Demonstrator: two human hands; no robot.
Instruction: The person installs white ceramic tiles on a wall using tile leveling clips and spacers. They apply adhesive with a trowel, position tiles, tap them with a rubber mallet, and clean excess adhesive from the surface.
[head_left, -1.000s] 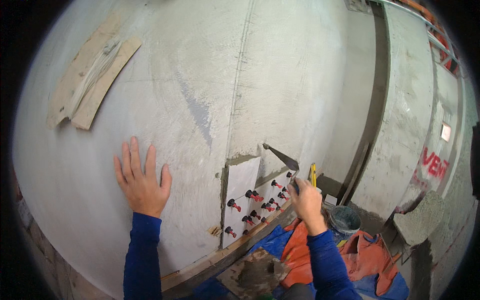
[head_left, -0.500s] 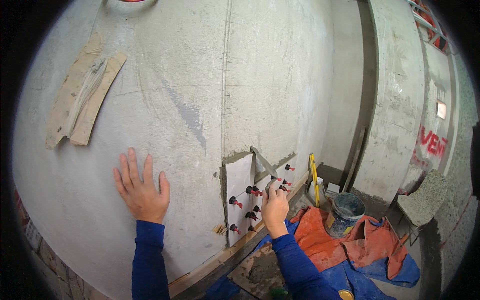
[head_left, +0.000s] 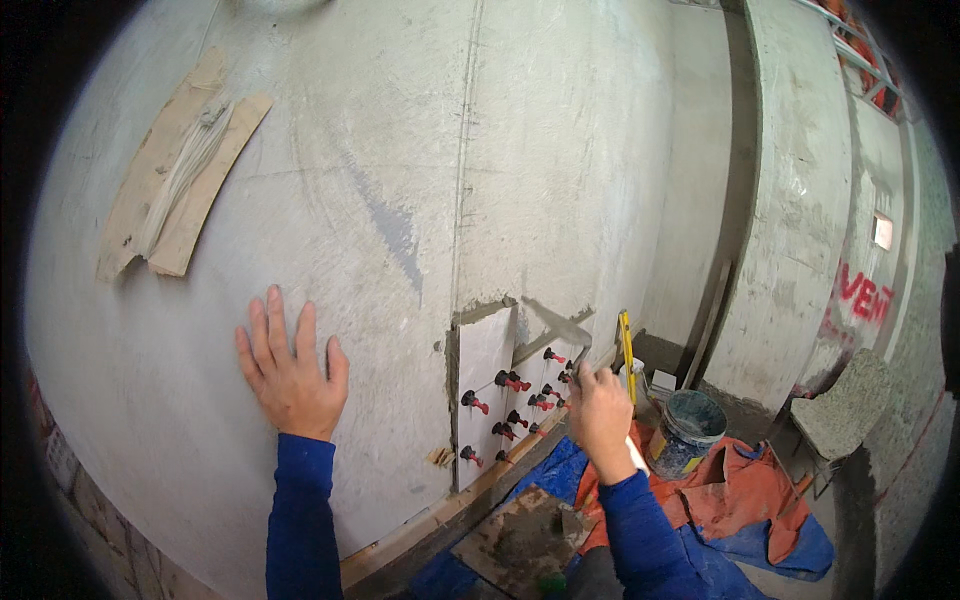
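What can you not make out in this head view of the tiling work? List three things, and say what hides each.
- Trowel handle: hidden inside the right hand.
- Bucket contents: too small and dark to tell.
- Lowest tile edges: partly covered by red-tipped levelling clips and the timber batten.

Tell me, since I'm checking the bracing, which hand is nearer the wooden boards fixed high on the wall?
Left. The left hand lies flat on the wall below the wooden boards; the right hand is far to the right, by the white tiles.
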